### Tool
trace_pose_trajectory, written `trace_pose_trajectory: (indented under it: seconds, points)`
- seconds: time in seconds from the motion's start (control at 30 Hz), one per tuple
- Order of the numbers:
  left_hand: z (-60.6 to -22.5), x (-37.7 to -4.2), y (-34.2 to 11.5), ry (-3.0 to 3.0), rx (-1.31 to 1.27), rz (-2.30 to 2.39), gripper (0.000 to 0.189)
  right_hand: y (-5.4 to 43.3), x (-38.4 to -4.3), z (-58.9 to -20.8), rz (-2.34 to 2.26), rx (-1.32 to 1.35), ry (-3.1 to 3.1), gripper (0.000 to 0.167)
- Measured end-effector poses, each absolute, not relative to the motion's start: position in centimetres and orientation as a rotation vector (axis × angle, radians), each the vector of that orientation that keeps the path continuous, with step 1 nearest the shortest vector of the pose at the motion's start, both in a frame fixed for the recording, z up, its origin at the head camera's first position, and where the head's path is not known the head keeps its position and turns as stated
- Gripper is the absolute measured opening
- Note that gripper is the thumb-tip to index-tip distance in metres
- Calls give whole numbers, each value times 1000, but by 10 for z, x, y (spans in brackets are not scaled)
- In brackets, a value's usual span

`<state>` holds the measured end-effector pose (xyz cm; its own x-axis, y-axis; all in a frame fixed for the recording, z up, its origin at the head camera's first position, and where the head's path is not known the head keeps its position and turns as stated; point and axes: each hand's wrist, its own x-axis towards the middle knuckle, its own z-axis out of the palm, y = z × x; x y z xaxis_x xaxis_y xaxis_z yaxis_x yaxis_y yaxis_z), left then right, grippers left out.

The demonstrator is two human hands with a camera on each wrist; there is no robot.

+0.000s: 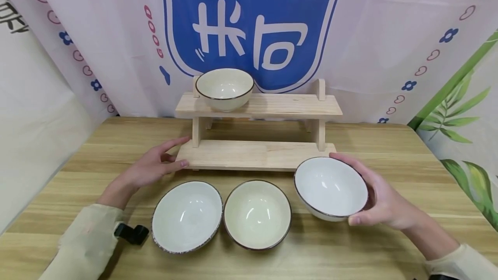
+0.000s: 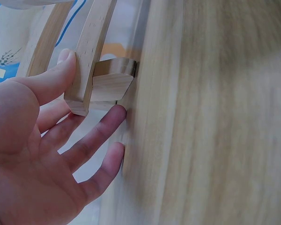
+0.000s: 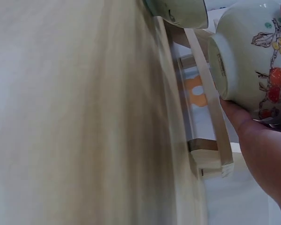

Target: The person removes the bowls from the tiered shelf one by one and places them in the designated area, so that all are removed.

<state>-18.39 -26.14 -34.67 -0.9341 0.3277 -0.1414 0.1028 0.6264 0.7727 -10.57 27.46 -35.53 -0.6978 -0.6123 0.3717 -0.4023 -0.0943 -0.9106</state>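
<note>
My right hand (image 1: 379, 200) grips a white bowl (image 1: 330, 187) with a dark rim, raised and tilted near the right front corner of the two-tier wooden display stand (image 1: 256, 154). In the right wrist view, red fruit and leaves are painted on this bowl's outside (image 3: 253, 61). At the stand's other end, my left hand (image 1: 149, 165) holds the lower board's end, with the thumb on one side and fingers on the other. In front of the stand are a pale white bowl (image 1: 187, 217) and a cream bowl (image 1: 257, 215), side by side.
Another cream bowl (image 1: 225, 85) sits on the left part of the stand's upper board. Behind the wood-grain table (image 1: 369, 141) hangs a printed curtain (image 1: 373, 33), close to the stand's back. A black strap piece (image 1: 132, 233) is at my left sleeve.
</note>
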Motion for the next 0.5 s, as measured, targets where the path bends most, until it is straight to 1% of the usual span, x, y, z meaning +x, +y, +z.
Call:
trace_pose_trajectory:
  seconds: [0.5]
  points:
    - [-346,-185,-262,2588,347,1183,81,277,-98,-367,-1779,-1108,1990,108]
